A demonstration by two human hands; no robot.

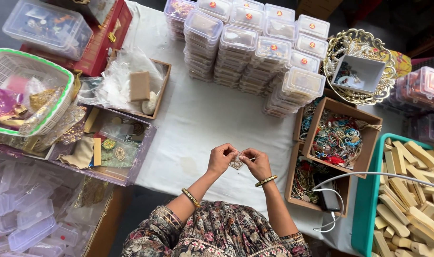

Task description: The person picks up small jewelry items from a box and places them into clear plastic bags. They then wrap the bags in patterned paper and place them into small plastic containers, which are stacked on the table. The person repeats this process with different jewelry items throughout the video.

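One white-covered worktop (pixel 198 119) fills the middle of the frame. Stacks of clear lidded boxes (pixel 248 45) are ranged along its upper centre. At the lower right a teal tray (pixel 362 209) is filled with pale wooden pieces (pixel 407 195). At the upper left a white basket with a green rim (pixel 17 71) is packed with shiny cloth. Right of centre, an open cardboard box (pixel 343 138) is heaped with coloured threads and beads, and a gilt openwork tray (pixel 357 64) is seen above it, with a small white box inside. A shallow brown box (pixel 157 90) holding plastic bags is set left of the stacks.

Just below the centre, the left hand (pixel 221 159) and the right hand (pixel 259 164) are brought together above the cloth, each wrist ringed by a gold bangle. A small flat ornament (pixel 236 164) is pinched between them, the fingers of both hands closed on its edges, and it is held just clear of the worktop.
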